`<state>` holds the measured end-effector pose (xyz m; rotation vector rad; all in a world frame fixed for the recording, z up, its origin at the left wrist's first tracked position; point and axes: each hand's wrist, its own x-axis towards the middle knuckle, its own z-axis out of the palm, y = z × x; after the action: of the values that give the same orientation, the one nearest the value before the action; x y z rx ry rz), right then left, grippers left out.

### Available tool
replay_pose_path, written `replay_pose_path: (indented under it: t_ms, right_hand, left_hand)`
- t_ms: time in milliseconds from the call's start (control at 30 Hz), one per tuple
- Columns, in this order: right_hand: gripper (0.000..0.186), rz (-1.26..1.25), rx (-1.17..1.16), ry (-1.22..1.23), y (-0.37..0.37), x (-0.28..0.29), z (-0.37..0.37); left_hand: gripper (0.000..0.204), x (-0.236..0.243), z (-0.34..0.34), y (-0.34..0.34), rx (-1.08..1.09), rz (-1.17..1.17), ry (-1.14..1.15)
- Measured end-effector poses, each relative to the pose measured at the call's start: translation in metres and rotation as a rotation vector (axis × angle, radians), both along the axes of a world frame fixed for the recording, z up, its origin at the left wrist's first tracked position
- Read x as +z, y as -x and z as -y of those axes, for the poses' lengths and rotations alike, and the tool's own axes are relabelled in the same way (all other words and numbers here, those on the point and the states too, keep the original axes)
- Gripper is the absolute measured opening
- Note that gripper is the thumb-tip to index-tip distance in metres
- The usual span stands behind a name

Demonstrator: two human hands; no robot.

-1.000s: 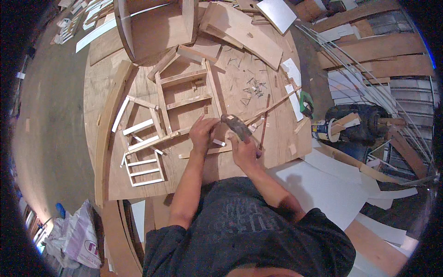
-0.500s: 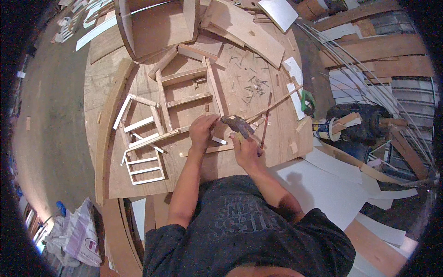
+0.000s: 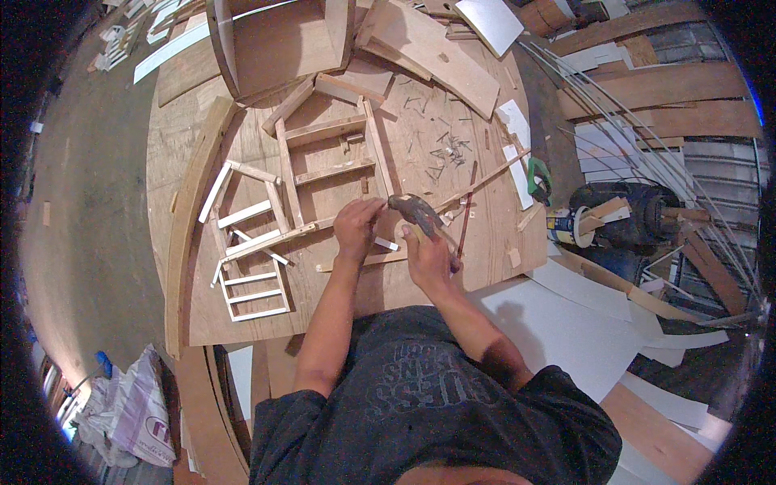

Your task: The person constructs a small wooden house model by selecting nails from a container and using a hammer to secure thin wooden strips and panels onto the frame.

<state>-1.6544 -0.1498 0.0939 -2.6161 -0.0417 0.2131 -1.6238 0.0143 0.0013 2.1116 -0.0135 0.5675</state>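
My right hand (image 3: 428, 257) is wrapped round the handle of a hammer (image 3: 418, 215). The hammer's dark head is beside the fingertips of my left hand (image 3: 356, 230). That hand is closed in a pinch at the near corner of a ladder-like wooden frame (image 3: 334, 173); whatever sits between its fingers is too small to make out. The frame lies flat on the plywood worktop (image 3: 453, 190), and its near rail (image 3: 279, 239) runs left from under my left hand. Loose nails (image 3: 447, 151) are scattered beyond the hammer.
Small white-edged frames (image 3: 255, 295) lie to the left, beside a long curved board (image 3: 194, 218). An open wooden box (image 3: 283, 44) stands at the back. A green-handled saw (image 3: 537, 179) rests at the right edge, near a bucket (image 3: 570, 227) of wood scraps.
The hammer's head has tilted slightly and shifted a little beside my left fingertips. My left hand keeps its pinch at the frame's corner, and the frame lies as before.
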Motion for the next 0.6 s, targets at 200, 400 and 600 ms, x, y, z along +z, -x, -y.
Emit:
replay_pose_path:
  t_ms: [200,400,600]
  right_hand:
    - [0.051,0.151,0.021,-0.078,0.002,0.003,-0.005]
    - [0.047,0.069,0.049,-0.01,0.005,-0.002,-0.002]
    - [0.048,-0.244,-0.05,0.08,-0.002,0.016,-0.012]
  left_hand:
    - [0.023,0.0,0.0,0.001,-0.023,-0.039,0.055]
    - [0.024,-0.012,0.003,0.003,-0.008,0.017,0.019]
    - [0.024,-0.022,-0.001,0.002,-0.031,0.017,-0.026]
